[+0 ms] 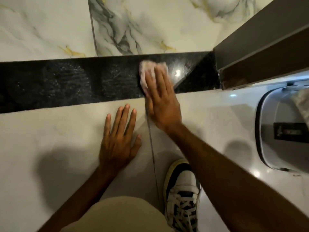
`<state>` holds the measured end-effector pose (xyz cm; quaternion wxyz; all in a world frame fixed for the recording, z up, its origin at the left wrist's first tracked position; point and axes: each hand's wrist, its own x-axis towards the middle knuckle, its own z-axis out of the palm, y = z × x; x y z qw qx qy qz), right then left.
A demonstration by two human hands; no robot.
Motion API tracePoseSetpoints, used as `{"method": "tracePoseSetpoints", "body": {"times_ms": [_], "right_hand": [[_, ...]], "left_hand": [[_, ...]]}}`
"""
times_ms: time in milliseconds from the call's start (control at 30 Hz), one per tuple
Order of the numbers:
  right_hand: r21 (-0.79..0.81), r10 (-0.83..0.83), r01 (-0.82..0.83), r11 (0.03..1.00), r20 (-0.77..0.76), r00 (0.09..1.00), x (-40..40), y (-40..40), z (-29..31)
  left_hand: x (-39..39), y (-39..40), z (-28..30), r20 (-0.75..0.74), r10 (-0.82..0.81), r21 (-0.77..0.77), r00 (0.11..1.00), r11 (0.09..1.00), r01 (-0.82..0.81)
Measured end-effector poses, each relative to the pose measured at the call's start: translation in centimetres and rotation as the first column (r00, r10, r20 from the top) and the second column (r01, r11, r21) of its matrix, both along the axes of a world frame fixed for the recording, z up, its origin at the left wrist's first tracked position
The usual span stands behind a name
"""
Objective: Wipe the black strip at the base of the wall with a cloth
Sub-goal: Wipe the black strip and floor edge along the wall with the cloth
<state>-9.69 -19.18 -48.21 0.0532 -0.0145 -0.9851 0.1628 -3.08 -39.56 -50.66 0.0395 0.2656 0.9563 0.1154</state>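
A black speckled strip [66, 84] runs across the base of the marble wall, with wet smear marks on its left and middle parts. A pale pink cloth [147, 68] is pressed flat against the strip right of centre. My right hand [160, 99] lies over the cloth with fingers spread, pushing it onto the strip. My left hand [119, 139] rests flat on the light floor tile just below the strip, fingers apart, holding nothing.
A grey door frame [260, 41] meets the strip at the right end. A grey plastic bucket [280, 129] stands on the floor at the right. My black-and-white sneaker [182, 195] and beige-clad knee [120, 215] are at the bottom.
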Motion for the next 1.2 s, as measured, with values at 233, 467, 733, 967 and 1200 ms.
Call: {"method": "tracePoseSetpoints", "body": {"times_ms": [233,467,733,967,1200], "right_hand": [[-0.012,-0.529,0.529,0.848,0.023,0.848,1.6,6.1,0.6],[0.03,0.069,-0.068,0.997,-0.016,0.998,-3.0,-0.1,0.1],[0.038,-0.432,0.432,0.901,-0.018,0.902,2.0,0.8,0.4],[0.011,0.121,-0.121,0.993,0.0,0.993,-4.6,-7.4,-0.1],[0.059,-0.038,0.036,0.998,0.041,0.998,3.2,-2.0,0.1]], "left_hand": [[0.1,0.0,-0.5,-0.001,0.012,0.012,1.0,1.0,-0.012],[0.1,-0.3,-0.8,-0.012,0.023,0.012,1.0,1.0,-0.023],[1.1,-2.1,0.1,0.008,0.099,0.008,0.995,0.995,-0.099],[0.8,-2.2,0.1,-0.019,0.12,-0.015,0.993,0.993,-0.12],[2.2,-8.6,0.6,0.008,0.16,-0.063,0.987,0.985,-0.159]]}}
